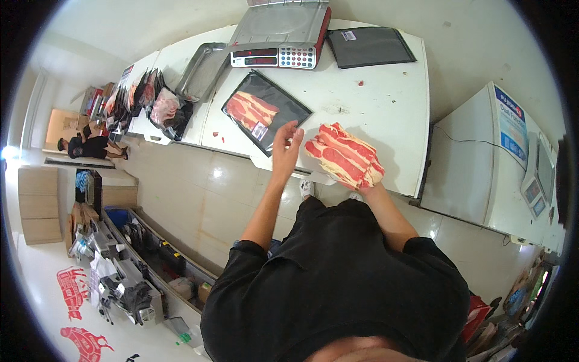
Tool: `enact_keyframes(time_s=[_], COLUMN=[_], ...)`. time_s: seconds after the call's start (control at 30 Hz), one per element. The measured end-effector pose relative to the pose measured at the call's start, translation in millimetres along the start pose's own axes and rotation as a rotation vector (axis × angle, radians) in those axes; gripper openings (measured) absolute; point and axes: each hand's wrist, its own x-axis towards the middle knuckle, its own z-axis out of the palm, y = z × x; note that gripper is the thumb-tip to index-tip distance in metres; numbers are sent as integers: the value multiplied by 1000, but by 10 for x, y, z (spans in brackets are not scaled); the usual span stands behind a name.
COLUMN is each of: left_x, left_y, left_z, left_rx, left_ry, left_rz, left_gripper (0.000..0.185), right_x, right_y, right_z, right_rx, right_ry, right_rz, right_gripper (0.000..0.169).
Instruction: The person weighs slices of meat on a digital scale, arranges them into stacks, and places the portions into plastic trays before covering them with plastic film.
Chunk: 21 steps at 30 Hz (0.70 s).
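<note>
A stack of sliced, fat-streaked red meat [346, 156] rests on my right hand [372, 192], just above the front edge of the white top. The meat hides the fingers and palm; only the heel of the hand and the wrist show. My left hand [287, 144] is raised at the near right side of a black-backed clear plastic bag [280, 102], fingers apart and nothing in them. Whether it touches the bag cannot be told. Inside that bag lie more meat slices [251, 110], and a small printed label [259, 130] sits beside them.
Behind the bag stands a digital scale [273, 58] with a steel pan. Flat black bags [371, 46] lie at the back right. Leftward are a metal tray [203, 72] and several packed meat bags [165, 111]. A white chest freezer [466, 158] stands right; a person [90, 145] is far left.
</note>
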Motion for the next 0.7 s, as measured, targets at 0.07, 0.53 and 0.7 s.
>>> enact_keyframes(time_s=[0.07, 0.53, 0.7], left_x=[170, 682, 714], left_y=[-35, -517, -475], left_z=[-303, -871, -1026], left_rx=[379, 187, 125], left_ry=[-79, -262, -299], left_rz=[196, 497, 560], left_gripper=[28, 8, 11], right_x=[26, 1067, 1683], right_y=[16, 1121, 1241], right_z=[-187, 14, 104], right_rx=[74, 27, -82], right_ry=[-57, -24, 99], right_rz=[41, -132, -152], right_gripper=[58, 55, 51])
